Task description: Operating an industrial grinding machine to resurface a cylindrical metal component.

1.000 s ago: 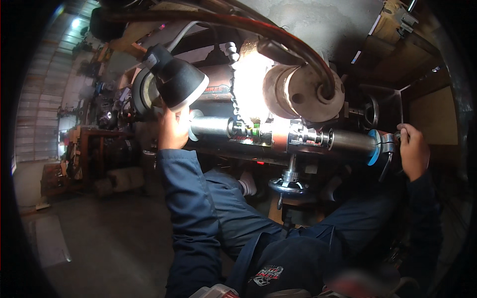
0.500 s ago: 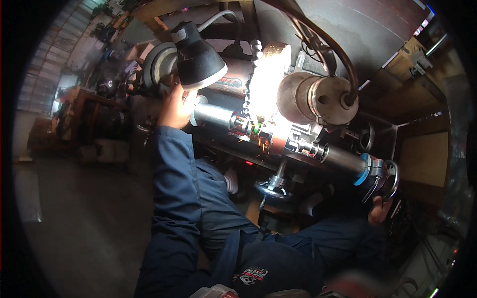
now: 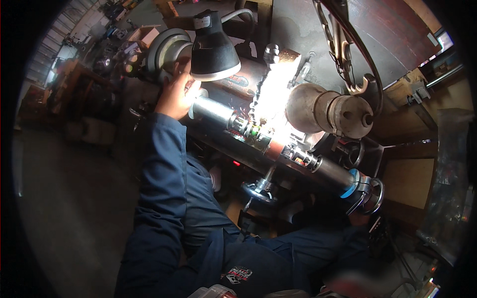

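My left hand [image 3: 175, 95] is raised at the left end of a shiny steel cylinder [image 3: 212, 112], beside the round flange there. Its fingers point up and stand apart, partly behind a black lamp shade [image 3: 214, 54]; whether they touch the flange is unclear. The cylinder belongs to a bench machine with a bright, lamp-lit wheel or block [image 3: 275, 94] in the middle. My right hand [image 3: 357, 217] is in shadow under a chrome ring handle [image 3: 378, 196], at the machine's right end near a blue collar [image 3: 352, 184]. Its fingers are hidden.
A chrome handwheel [image 3: 259, 191] sticks out toward my knees. A large beige cylindrical housing [image 3: 328, 110] with a cable stands behind the middle. At the back left is a grey round pulley or wheel [image 3: 166, 52]. Wooden panels [image 3: 410, 181] stand at the right.
The whole view has shifted, the machine's right end appearing lower and farther left. My right hand has slipped into shadow beneath the ring. Orange sparks below the wheel show less now.
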Tool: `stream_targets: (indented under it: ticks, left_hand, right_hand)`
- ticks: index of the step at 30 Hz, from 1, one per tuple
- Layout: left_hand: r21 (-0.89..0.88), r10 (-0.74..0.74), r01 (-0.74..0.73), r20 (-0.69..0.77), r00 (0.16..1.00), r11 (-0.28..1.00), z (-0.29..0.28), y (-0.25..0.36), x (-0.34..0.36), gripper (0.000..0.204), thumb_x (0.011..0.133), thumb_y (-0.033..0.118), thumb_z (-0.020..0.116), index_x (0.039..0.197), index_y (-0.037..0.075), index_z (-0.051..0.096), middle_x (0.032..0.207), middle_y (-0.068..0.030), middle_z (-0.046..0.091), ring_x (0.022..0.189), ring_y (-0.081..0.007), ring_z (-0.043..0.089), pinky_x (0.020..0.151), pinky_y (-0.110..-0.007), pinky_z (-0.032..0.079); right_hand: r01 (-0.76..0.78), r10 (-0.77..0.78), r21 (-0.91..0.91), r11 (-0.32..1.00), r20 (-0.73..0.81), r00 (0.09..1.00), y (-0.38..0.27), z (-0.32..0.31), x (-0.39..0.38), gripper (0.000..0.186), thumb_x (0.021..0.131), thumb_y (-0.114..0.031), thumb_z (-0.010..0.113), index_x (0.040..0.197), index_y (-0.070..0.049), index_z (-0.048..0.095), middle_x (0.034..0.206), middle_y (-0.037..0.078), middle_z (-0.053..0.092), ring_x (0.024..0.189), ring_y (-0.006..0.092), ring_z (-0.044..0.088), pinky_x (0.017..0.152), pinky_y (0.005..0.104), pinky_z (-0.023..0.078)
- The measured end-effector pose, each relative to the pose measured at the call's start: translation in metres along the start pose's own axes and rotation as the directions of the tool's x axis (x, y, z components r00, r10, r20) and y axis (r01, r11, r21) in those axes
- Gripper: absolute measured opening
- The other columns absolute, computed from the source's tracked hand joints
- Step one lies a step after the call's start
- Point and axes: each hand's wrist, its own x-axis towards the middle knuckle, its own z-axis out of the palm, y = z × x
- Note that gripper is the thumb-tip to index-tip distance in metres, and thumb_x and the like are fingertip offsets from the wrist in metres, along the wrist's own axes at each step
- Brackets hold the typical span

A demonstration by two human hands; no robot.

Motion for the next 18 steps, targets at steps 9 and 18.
stream_targets:
  ticks: [9, 18]
  left_hand:
    - [-0.039, 0.019, -0.02, -0.038, 0.999, 0.999, 0.003, 0.007, 0.0, 0.057, 0.094, 0.02, 0.063, 0.144, 0.009, 0.039, 0.142, -0.0203, 0.048, 0.126, -0.0333, 0.054, 0.107, -0.046, 0.038]
    - [-0.222, 0.001, -0.008, -0.032, 0.999, 0.975, 0.004, 0.001, 0.001, 0.047, 0.094, 0.012, 0.063, 0.137, 0.004, 0.046, 0.139, -0.0163, 0.05, 0.12, -0.0291, 0.058, 0.098, -0.037, 0.046]
  right_hand:
    - [0.017, -0.015, -0.033, 0.999, 0.059, 0.998, -0.031, -0.01, 0.005, 0.045, 0.085, 0.002, 0.063, 0.129, -0.001, 0.053, 0.124, 0.008, 0.061, 0.114, 0.0196, 0.058, 0.1, 0.0332, 0.044]
    - [-0.034, 0.034, -0.016, 0.999, -0.019, 0.999, -0.007, -0.001, -0.003, 0.045, 0.084, 0.003, 0.062, 0.129, 0.0, 0.053, 0.124, 0.008, 0.061, 0.114, 0.0198, 0.058, 0.1, 0.0337, 0.044]
